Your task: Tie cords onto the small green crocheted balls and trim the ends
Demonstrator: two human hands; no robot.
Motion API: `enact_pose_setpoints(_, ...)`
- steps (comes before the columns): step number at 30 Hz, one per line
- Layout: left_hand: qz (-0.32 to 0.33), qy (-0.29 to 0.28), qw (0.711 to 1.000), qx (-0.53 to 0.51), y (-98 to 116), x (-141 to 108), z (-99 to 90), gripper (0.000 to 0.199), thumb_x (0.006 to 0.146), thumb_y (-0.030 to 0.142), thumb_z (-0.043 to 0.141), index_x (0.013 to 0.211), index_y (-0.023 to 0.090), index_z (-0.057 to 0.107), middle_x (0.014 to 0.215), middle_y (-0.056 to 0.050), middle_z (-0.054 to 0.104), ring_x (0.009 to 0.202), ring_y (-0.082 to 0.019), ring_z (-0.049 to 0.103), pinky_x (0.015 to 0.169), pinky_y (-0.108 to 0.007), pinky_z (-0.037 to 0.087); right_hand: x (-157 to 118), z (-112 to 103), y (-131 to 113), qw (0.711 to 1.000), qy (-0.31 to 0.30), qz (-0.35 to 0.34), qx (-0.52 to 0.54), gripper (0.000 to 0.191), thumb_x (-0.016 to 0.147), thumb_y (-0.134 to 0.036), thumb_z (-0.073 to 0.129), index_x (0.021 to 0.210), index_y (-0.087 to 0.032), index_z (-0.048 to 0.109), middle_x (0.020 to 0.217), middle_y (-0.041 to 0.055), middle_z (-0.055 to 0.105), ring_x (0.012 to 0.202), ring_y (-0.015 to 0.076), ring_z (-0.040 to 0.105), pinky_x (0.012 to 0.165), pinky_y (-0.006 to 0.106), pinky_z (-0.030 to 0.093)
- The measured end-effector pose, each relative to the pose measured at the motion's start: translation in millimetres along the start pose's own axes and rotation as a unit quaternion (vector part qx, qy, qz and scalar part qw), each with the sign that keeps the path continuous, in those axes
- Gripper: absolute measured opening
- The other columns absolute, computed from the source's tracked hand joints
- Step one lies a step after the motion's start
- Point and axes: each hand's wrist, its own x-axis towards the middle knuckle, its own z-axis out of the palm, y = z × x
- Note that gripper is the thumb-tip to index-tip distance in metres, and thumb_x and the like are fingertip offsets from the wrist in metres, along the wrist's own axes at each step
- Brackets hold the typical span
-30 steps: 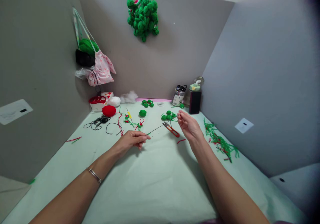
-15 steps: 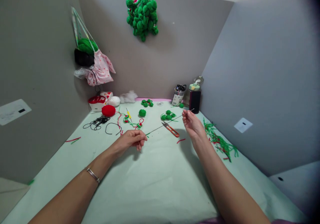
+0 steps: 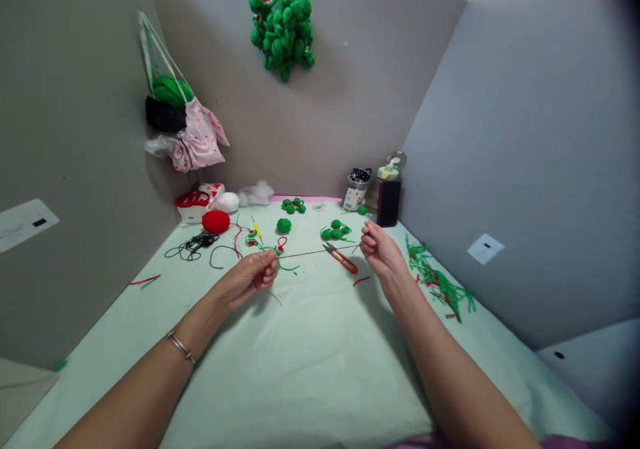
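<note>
Over the pale green bench point(image 3: 295, 375), the left hand point(image 3: 255, 274), fingers curled, pinches a thin dark thread point(image 3: 316, 252); the right hand point(image 3: 377, 247) grips it too, and it runs nearly straight between them. A red yarn scrap point(image 3: 361, 280) lies near the orange-handled snips point(image 3: 343, 259), whose blades the thread crosses in view. Farther back sit a cluster of small green balls point(image 3: 336, 231) and one green ball point(image 3: 283, 225); beyond, a green knitted bunch point(image 3: 284, 32) hangs against the wall point(image 3: 360, 102).
</note>
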Motion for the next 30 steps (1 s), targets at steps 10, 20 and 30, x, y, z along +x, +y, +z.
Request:
enact_pose_setpoints(10,0.093,0.117,0.971,-0.184,11.3,1.0,-1.2,0.006,0.081,0.014,0.072,0.084,0.011,0.068,0.077,-0.001,0.06,0.062,-0.005,0.056,0.055,-0.011,0.052,-20.8,23.7,17.0,0.981,-0.092,0.011,-0.17,0.02,0.071,-0.027,0.076,0.078,-0.014,0.062,0.072,-0.0005,0.067,0.04,0.001,0.028,0.035,0.015,0.019)
enact_pose_setpoints(20,0.175,0.262,0.941,-0.127,6.5,5.5,-8.3,0.008,0.081,0.017,0.07,0.087,0.014,0.073,0.072,0.002,0.06,0.055,-0.003,0.049,0.052,-0.011,0.045,-122.3,80.6,58.8,0.677,-0.445,-0.207,-0.547,0.014,0.093,-0.017,0.047,0.096,-0.019,0.06,0.083,0.0014,0.072,0.062,0.0106,0.057,0.063,0.022,0.04)
enact_pose_setpoints(30,0.253,0.058,0.782,0.567,-24.5,5.1,-6.3,0.022,0.093,0.024,0.051,0.093,0.021,0.073,0.091,-0.004,0.067,0.083,-0.017,0.061,0.076,-0.029,0.044,-97.5,75.5,14.5,0.926,-0.285,-0.094,-0.229,0.012,0.09,-0.03,0.061,0.09,-0.018,0.061,0.069,0.0009,0.071,0.049,0.0075,0.043,0.048,0.021,0.032)
